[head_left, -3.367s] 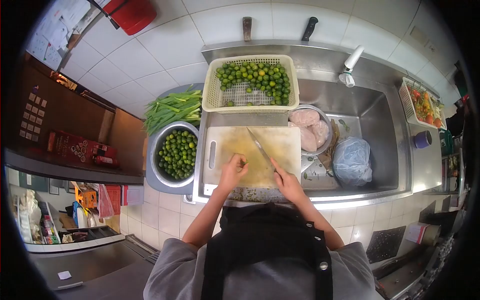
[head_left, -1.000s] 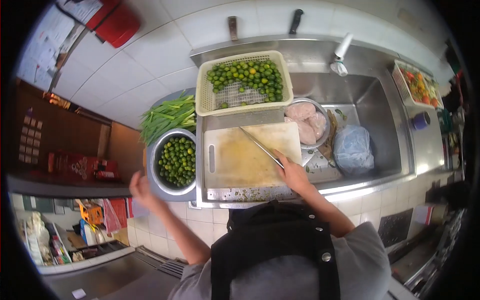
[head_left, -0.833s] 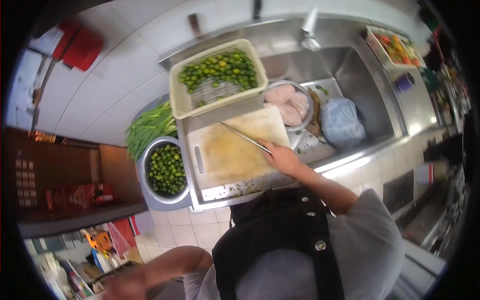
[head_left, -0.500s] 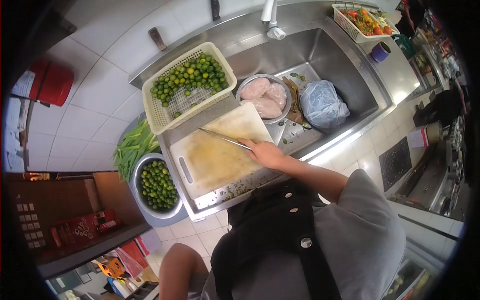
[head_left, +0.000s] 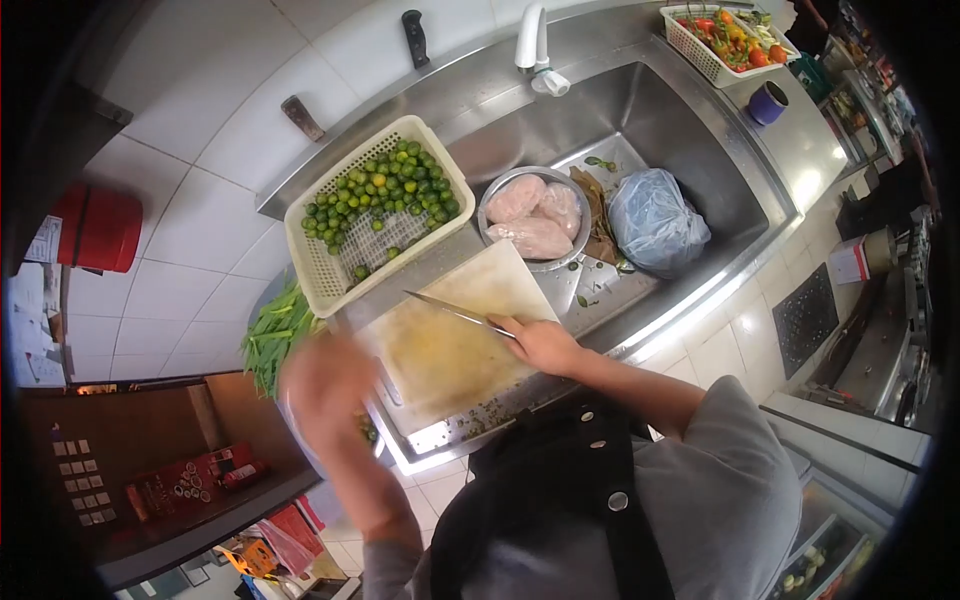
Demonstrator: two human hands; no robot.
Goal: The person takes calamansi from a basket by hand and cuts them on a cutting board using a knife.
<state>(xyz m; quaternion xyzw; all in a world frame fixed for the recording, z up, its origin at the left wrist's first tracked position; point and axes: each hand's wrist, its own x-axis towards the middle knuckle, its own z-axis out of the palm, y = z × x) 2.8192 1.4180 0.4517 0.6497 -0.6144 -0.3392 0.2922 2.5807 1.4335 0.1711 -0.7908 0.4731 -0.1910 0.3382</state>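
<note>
My right hand (head_left: pixel 545 346) is closed around the handle of a knife (head_left: pixel 450 308), whose blade lies over the stained white cutting board (head_left: pixel 505 275). Smeared by motion, my left hand (head_left: pixel 330 385) is raised above the board's left edge, in front of the metal bowl of green citrus. Whether it holds anything cannot be made out. Small green citrus fruits (head_left: pixel 385 185) lie in a cream plastic basket (head_left: pixel 312 290) behind the board. Only a sliver of the bowl's citrus (head_left: pixel 368 430) shows past my left arm.
A bowl of bagged pale meat (head_left: pixel 530 240) and a blue plastic bag (head_left: pixel 655 220) sit in the steel sink (head_left: pixel 700 140) below a white faucet (head_left: pixel 532 45). Leafy green stalks (head_left: pixel 272 335) stand at the left. A basket of peppers and tomatoes (head_left: pixel 700 60) is at the far right.
My left hand has come up from beside my body to the board's left side, covering most of the citrus bowl. My right hand still holds the knife over the board.
</note>
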